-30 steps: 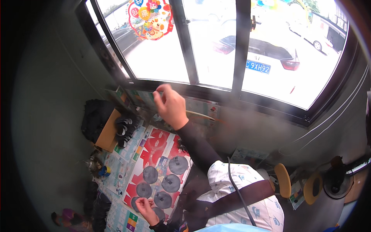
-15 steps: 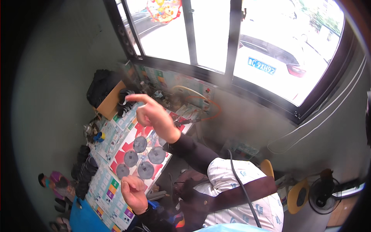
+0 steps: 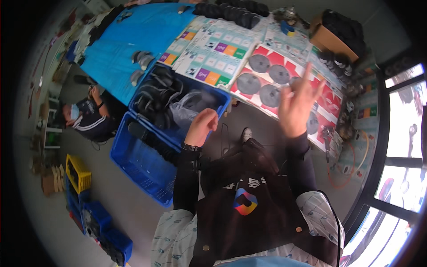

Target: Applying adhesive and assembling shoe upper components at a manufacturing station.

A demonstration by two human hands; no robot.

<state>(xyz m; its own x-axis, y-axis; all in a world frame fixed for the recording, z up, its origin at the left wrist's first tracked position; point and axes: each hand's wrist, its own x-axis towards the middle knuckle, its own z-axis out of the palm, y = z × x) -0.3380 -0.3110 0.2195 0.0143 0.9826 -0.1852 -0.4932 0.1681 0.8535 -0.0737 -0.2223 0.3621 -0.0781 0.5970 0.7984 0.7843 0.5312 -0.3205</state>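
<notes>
My right hand [image 3: 297, 107] is raised, fingers apart and a little blurred, in front of the red-and-white sheet on the table. Nothing shows in its grasp. Behind and beside it lie several flat round grey discs [image 3: 248, 83] with small centre marks, one partly covered by the hand. My left hand [image 3: 203, 127] hangs in the air with curled fingers, next to the near rim of a blue crate [image 3: 224, 101]; I see nothing in it. Inside that crate are black curved pieces [image 3: 153, 100] and a clear plastic bag [image 3: 186, 109].
A second blue crate [image 3: 147, 175] stands nearer, at left. Beyond it a masked person [image 3: 91, 115] sits beside a blue-covered table [image 3: 120, 49]. Rows of black pieces [image 3: 227, 15] and a cardboard box [image 3: 333, 44] line the far side. Yellow crate [image 3: 80, 173] at far left.
My view has swung from the window toward the crates and the seated person. My right hand's fingers have spread from a pointing shape; the left hand remains curled.
</notes>
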